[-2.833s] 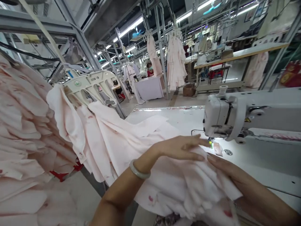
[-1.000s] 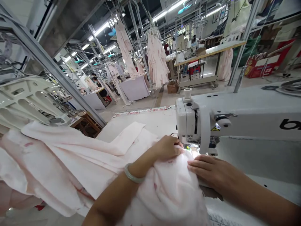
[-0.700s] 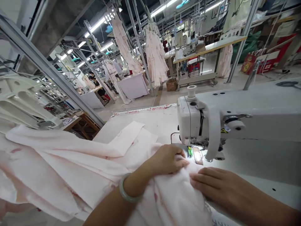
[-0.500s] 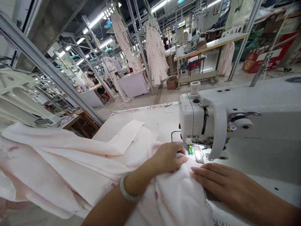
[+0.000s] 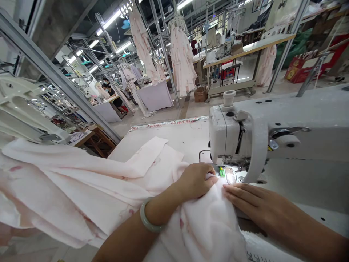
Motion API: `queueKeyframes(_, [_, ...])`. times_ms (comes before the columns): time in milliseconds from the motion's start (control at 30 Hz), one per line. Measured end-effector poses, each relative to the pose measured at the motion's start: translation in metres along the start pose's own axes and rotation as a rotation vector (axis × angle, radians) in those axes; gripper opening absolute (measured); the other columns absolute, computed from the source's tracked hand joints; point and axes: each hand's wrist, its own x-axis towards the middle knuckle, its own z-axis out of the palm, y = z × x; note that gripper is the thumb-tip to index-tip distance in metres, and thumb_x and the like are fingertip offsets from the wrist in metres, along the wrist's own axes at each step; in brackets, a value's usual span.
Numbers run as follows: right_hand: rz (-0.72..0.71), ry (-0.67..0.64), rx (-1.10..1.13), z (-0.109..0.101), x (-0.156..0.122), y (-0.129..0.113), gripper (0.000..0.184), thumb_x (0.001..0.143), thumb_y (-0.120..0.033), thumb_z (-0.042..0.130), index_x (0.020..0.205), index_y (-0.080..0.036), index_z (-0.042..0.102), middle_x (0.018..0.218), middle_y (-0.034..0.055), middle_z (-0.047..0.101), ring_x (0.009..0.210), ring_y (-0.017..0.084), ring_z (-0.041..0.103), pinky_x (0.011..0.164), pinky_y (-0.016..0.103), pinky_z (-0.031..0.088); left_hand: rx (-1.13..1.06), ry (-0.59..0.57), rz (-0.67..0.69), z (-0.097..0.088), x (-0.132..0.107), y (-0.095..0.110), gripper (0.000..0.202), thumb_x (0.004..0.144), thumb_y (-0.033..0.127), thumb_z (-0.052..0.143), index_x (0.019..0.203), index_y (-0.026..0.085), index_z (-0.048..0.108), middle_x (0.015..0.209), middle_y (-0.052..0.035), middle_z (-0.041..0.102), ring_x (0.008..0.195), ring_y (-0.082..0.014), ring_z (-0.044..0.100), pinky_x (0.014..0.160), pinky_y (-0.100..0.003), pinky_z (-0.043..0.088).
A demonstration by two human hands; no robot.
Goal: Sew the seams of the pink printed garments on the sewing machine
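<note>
Pale pink fabric [image 5: 114, 182] with faint red marks lies bunched over the white sewing table [image 5: 177, 136] and trails off to the left. My left hand [image 5: 197, 180], with a pale bangle on the wrist, is closed on a bunch of that fabric right beside the lit presser foot [image 5: 225, 173] of the white sewing machine [image 5: 272, 131]. To its right, my right hand [image 5: 251, 205] lies flat with fingers stretched out, pressing the fabric's edge onto the machine bed just in front of the foot.
A grey steel post [image 5: 62, 83] slants across the left. Pink garments [image 5: 182, 63] hang from overhead rails behind the table. Other work tables [image 5: 155, 96] stand beyond, with a seated person [image 5: 109, 91] far left. A cardboard box [image 5: 201, 95] sits on the floor.
Earlier my left hand lay open on the fabric; it has since closed on a bunch of it. Both hands have edged the fabric closer under the presser foot, and my view has shifted.
</note>
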Motion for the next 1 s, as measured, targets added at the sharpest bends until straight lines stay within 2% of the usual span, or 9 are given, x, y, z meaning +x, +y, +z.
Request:
queueKeyframes(167, [0.055, -0.081, -0.010, 0.004, -0.002, 0.002, 0.048, 0.093, 0.005, 0.043, 0.132, -0.009, 0.067, 0.124, 0.0128, 0.082, 0.111, 0.023, 0.078, 0.092, 0.034, 0.064, -0.019, 0.007, -0.007, 0.003, -0.001, 0.001, 0.005, 0.100, 0.022, 0.068, 0.097, 0.020, 0.071, 0.114, -0.0078, 0.081, 0.110, -0.0275, 0.075, 0.100, -0.038, 0.056])
queueKeyframes(333, [0.092, -0.109, 0.015, 0.005, 0.001, 0.001, 0.047, 0.089, 0.002, 0.046, 0.129, -0.015, 0.065, 0.123, 0.0104, 0.083, 0.108, 0.023, 0.080, 0.085, 0.036, 0.065, 0.011, 0.094, 0.055, 0.010, -0.004, 0.000, 0.006, 0.099, 0.018, 0.066, 0.095, 0.021, 0.067, 0.114, -0.0091, 0.073, 0.120, -0.0277, 0.068, 0.112, -0.042, 0.052])
queueKeyframes(467, [0.129, -0.118, 0.026, 0.002, 0.003, -0.002, 0.050, 0.083, 0.003, 0.046, 0.124, -0.018, 0.064, 0.121, 0.0083, 0.083, 0.103, 0.022, 0.081, 0.081, 0.035, 0.062, 0.091, 0.087, -0.003, 0.012, -0.001, 0.003, 0.003, 0.099, 0.020, 0.067, 0.096, 0.022, 0.067, 0.125, -0.0090, 0.065, 0.130, -0.0299, 0.059, 0.119, -0.049, 0.046])
queueKeyframes(600, [0.163, -0.119, 0.012, -0.001, 0.005, -0.003, 0.050, 0.078, 0.003, 0.048, 0.120, -0.019, 0.064, 0.118, 0.0072, 0.084, 0.102, 0.022, 0.080, 0.081, 0.034, 0.059, 0.173, 0.023, 0.000, 0.011, 0.006, 0.005, 0.005, 0.101, 0.021, 0.061, 0.099, 0.022, 0.065, 0.119, -0.0076, 0.062, 0.129, -0.0287, 0.055, 0.120, -0.048, 0.043])
queueKeyframes(767, [0.186, -0.109, -0.049, -0.002, 0.009, -0.004, 0.053, 0.071, 0.004, 0.049, 0.116, -0.020, 0.064, 0.117, 0.0076, 0.083, 0.090, 0.022, 0.078, 0.080, 0.036, 0.056, 0.269, 0.014, 0.042, 0.009, 0.014, 0.003, 0.014, 0.102, 0.021, 0.051, 0.091, 0.021, 0.061, 0.114, -0.0089, 0.060, 0.121, -0.0285, 0.056, 0.113, -0.045, 0.046])
queueKeyframes(900, [0.193, -0.083, -0.080, -0.001, 0.010, -0.003, 0.051, 0.074, 0.007, 0.047, 0.115, -0.018, 0.065, 0.114, 0.0088, 0.082, 0.071, 0.020, 0.071, 0.084, 0.038, 0.055, 0.302, 0.020, 0.053, 0.008, 0.021, 0.003, 0.014, 0.098, 0.019, 0.052, 0.085, 0.021, 0.058, 0.112, -0.0099, 0.062, 0.120, -0.0297, 0.056, 0.113, -0.046, 0.046])
queueKeyframes(1000, [0.202, -0.099, -0.058, -0.001, 0.008, -0.003, 0.047, 0.077, 0.005, 0.048, 0.114, -0.018, 0.067, 0.115, 0.0099, 0.081, 0.069, 0.021, 0.069, 0.090, 0.041, 0.055, 0.283, 0.034, 0.070, 0.008, 0.024, 0.002, 0.014, 0.094, 0.019, 0.054, 0.080, 0.022, 0.056, 0.110, -0.0108, 0.062, 0.120, -0.0311, 0.057, 0.111, -0.047, 0.047])
